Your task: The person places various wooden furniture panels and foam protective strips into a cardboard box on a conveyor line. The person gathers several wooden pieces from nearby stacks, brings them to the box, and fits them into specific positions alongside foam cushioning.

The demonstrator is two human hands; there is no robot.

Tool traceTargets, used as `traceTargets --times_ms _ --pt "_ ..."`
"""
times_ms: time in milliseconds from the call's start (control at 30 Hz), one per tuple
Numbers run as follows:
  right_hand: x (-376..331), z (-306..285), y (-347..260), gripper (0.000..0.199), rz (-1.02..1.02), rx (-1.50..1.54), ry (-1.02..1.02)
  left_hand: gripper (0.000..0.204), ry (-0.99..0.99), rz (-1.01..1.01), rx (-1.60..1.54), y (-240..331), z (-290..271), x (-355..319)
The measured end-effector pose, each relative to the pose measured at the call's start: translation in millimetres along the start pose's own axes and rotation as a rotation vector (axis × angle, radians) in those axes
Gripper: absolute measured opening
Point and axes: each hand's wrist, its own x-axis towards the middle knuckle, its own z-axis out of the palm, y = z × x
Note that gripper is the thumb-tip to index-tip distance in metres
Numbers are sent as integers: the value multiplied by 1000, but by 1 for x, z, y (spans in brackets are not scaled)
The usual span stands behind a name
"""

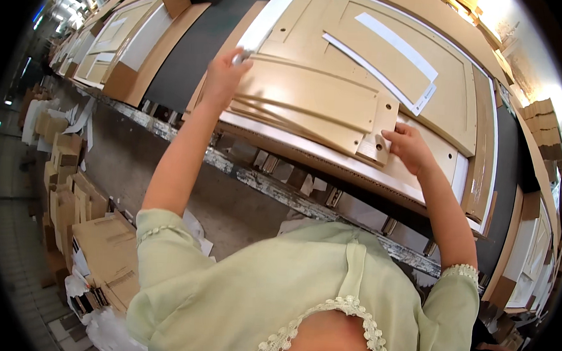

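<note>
A stack of beige panels (310, 92) with rounded edges lies over the near left part of an open carton (332, 162). My left hand (222, 79) is at the stack's far left corner, its fingers closed around a small silvery thing that is blurred. At the stack's right end, my right hand (411, 146) pinches the edge of a narrow beige board (383, 126) with dark round holes. Beneath and beyond lies a larger beige panel (449, 123) with a recessed frame. Two white strips, a wide one (396, 45) and a narrow one (373, 70), rest on it.
The carton sits on a dark conveyor belt (186, 52) with a worn metal edge (280, 194). More open cartons with panels stand to the left (120, 49) and right (531, 255). Flattened cardboard (105, 255) and plastic wrap (108, 328) are on the floor at left.
</note>
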Motion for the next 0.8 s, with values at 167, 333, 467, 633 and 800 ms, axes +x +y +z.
traceTargets --times_ms 167,333,467,633,800 --pt "-10 -19 -18 60 -129 -343 113 53 -297 56 314 17 -48 3" --pt "-27 3 -1 54 75 -441 4 54 -343 186 824 -7 -61 -14" --pt "-11 25 -4 34 -12 -555 19 47 -164 73 617 -14 -45 12" --pt "-13 19 -8 32 15 -543 -53 51 -204 -75 1027 7 -6 19" --pt "-10 14 -8 36 -27 -491 37 52 -163 -39 1081 -3 -6 15"
